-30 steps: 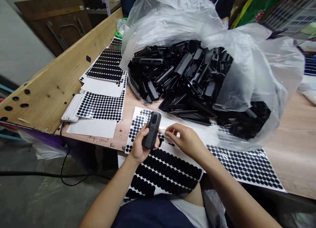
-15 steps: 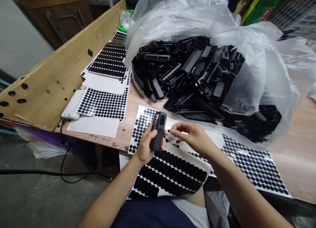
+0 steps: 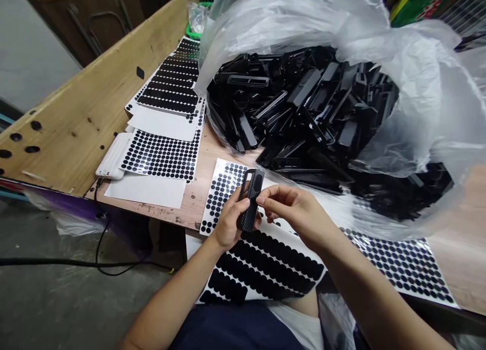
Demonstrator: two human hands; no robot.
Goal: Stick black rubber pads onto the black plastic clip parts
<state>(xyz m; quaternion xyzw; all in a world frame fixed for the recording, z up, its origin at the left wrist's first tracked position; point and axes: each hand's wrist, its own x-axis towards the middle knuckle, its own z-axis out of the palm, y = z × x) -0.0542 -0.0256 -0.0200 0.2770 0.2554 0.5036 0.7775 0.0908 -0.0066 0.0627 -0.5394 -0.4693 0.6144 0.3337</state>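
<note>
My left hand point(image 3: 229, 219) is closed around a black plastic part point(image 3: 250, 208) with a carbon-fibre pattern, an oval recess near its top and an open slot along its left side. The part is held tilted a little above the sticker sheets. My right hand point(image 3: 290, 206) is pinched, its thumb and fingertips at the part's right edge. Whatever is between those fingertips is too small to make out. Below both hands, a sheet of large black round stickers point(image 3: 266, 264) lies across the lap. Behind the left hand is a sheet of smaller black dots point(image 3: 216, 201).
A clear plastic bag point(image 3: 421, 67) heaped with black plastic parts point(image 3: 304, 117) takes up the table's back and right. Sticker sheets point(image 3: 163, 155) and a white device with a cable point(image 3: 114, 155) lie at left, beside a wooden side board point(image 3: 79, 117). Another dot sheet point(image 3: 410, 264) lies at right.
My right hand has closed in on the part, its fingertips now against the edge. The part has turned slightly, showing more of its open slot. The view has shifted a little.
</note>
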